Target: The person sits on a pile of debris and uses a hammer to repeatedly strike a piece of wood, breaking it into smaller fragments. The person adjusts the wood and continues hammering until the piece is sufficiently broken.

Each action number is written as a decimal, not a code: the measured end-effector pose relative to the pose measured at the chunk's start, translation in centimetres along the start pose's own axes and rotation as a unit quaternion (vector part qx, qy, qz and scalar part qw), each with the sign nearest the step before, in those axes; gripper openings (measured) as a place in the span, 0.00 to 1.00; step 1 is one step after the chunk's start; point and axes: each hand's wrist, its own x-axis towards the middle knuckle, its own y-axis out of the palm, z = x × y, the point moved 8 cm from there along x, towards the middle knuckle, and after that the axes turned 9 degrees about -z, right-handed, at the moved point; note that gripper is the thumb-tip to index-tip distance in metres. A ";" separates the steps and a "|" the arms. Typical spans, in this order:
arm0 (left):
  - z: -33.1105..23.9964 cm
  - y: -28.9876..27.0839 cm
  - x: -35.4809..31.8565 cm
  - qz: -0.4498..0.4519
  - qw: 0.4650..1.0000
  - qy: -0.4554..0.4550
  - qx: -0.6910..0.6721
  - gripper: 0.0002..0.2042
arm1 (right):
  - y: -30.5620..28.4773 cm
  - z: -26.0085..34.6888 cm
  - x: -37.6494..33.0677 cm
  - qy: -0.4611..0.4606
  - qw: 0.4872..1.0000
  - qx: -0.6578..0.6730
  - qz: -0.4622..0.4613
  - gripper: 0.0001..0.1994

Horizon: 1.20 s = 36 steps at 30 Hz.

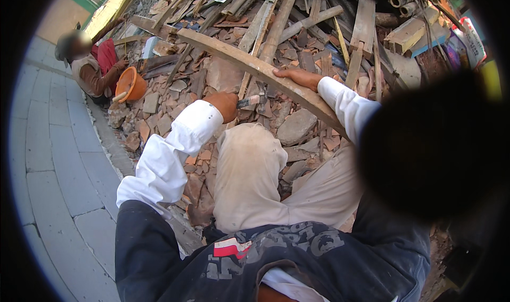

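The left hand (226,104) is clamped on a hammer (254,101) whose head points right toward the long plank (249,63); right hand (303,78) fingers lie flat on it

Outdoor demolition rubble heap
At my twelve o'clock, broken bricks (297,126) and splintered planks (364,20); paved walkway (58,164) at nine

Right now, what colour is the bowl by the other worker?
Orange bowl, with a pale stick resting in it; the head view shows it clearly.
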 end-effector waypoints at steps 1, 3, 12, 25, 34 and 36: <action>0.2 0.4 0.2 -0.003 1.000 0.000 -0.003 0.15 | 0.0 0.0 0.0 -0.002 1.000 -0.004 0.000 0.39; 0.6 1.1 0.6 -0.001 1.000 -0.011 -0.006 0.15 | 0.1 0.2 -0.1 -0.005 1.000 -0.013 0.002 0.39; 0.3 1.8 0.5 0.017 0.999 -0.045 0.008 0.17 | 0.9 -2.3 -0.9 0.098 0.994 -0.009 0.037 0.38; -7.8 6.3 11.8 0.095 0.948 0.172 0.251 0.13 | 2.3 -11.5 0.2 0.180 0.973 0.099 0.109 0.34; -8.9 1.9 7.2 0.010 0.928 0.218 0.302 0.09 | 0.0 -10.6 -0.4 -0.020 0.954 -0.300 -0.005 0.51; -9.2 1.8 7.4 0.022 0.923 0.236 0.302 0.10 | 0.3 -12.7 -1.1 -0.120 0.926 -0.354 -0.055 0.53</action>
